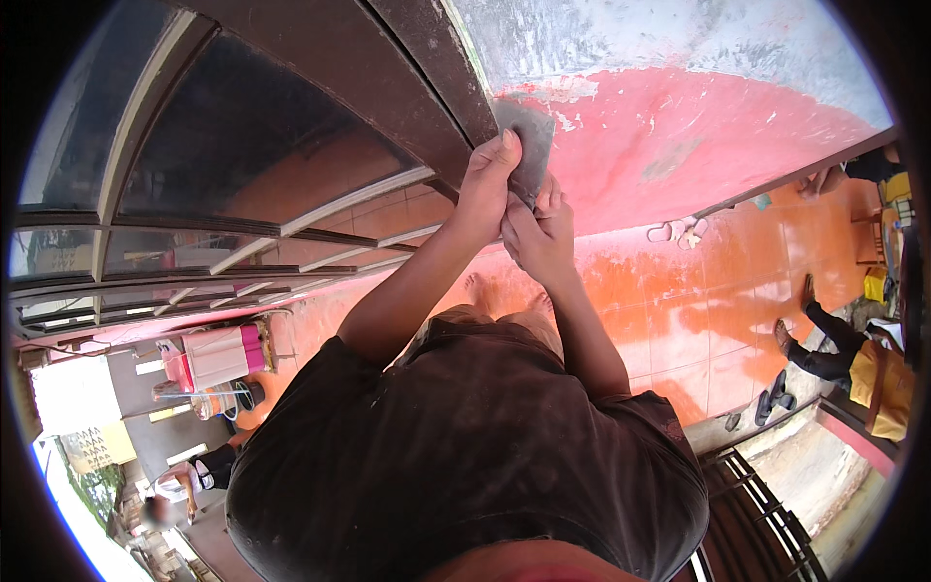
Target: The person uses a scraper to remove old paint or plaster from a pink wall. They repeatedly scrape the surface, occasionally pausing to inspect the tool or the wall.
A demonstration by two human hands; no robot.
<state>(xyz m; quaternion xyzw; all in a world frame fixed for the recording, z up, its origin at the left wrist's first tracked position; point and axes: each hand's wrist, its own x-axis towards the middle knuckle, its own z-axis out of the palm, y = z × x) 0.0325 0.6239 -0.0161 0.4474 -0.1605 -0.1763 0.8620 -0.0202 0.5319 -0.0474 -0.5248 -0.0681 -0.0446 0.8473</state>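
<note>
My left hand [494, 171] grips the lower left side of a flat grey metal scraper blade [534, 142], with the thumb lying on its face. Below and to the right, my right hand [542, 229] is closed around the scraper's lower end, whose handle is mostly hidden by the fingers. The blade's upper edge lies at the pink painted wall [654, 145], close beside the dark brown window frame [465, 80]. Above the pink, the wall shows a grey-white patchy surface, and chipped white spots run along the border between the two.
Dark glass panes [254, 131] fill the left. Pink slippers [678, 231] lie by the wall on orange floor tiles [654, 320]. A seated person's legs [822, 349] and dark sandals [775, 399] are at right. Another person [182, 480] is at lower left, below a bucket [214, 401].
</note>
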